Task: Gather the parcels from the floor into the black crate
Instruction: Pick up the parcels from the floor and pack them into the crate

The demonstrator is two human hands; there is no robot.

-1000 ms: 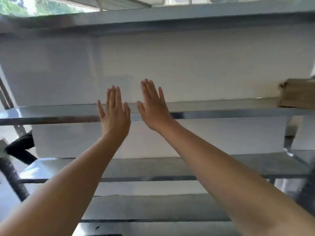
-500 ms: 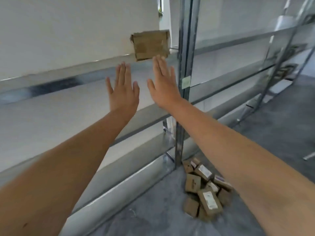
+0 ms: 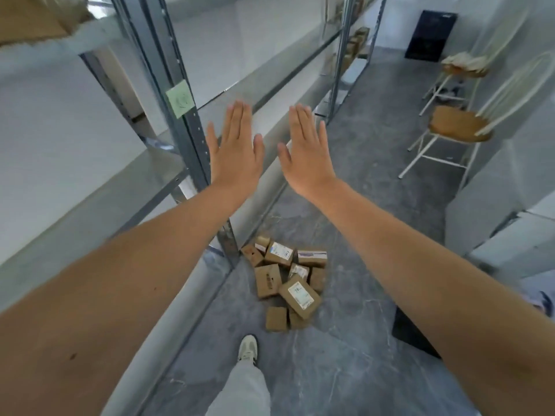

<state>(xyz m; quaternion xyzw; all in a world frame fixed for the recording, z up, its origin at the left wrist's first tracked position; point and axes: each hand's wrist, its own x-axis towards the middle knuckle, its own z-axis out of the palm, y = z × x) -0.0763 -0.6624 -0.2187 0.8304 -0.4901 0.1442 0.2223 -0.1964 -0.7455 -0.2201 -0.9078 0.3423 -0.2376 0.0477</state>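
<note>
Several brown cardboard parcels [image 3: 285,280] lie in a heap on the grey floor beside the foot of a metal shelf post. A black crate [image 3: 413,334] shows partly on the floor at the right, mostly hidden behind my right forearm. My left hand [image 3: 235,151] and my right hand [image 3: 306,151] are stretched out in front of me at chest height, backs up, fingers straight and together. Both hold nothing and are well above the parcels.
Grey metal shelving [image 3: 186,121] runs along the left. Two white chairs with wooden seats [image 3: 459,127] stand at the right, a black box [image 3: 431,36] against the far wall. My foot in a white shoe [image 3: 248,348] stands just short of the parcels.
The view has swung from the shelves down and right to the floor, bringing the parcel heap and the black crate into sight. My hands stay flat and empty in front.
</note>
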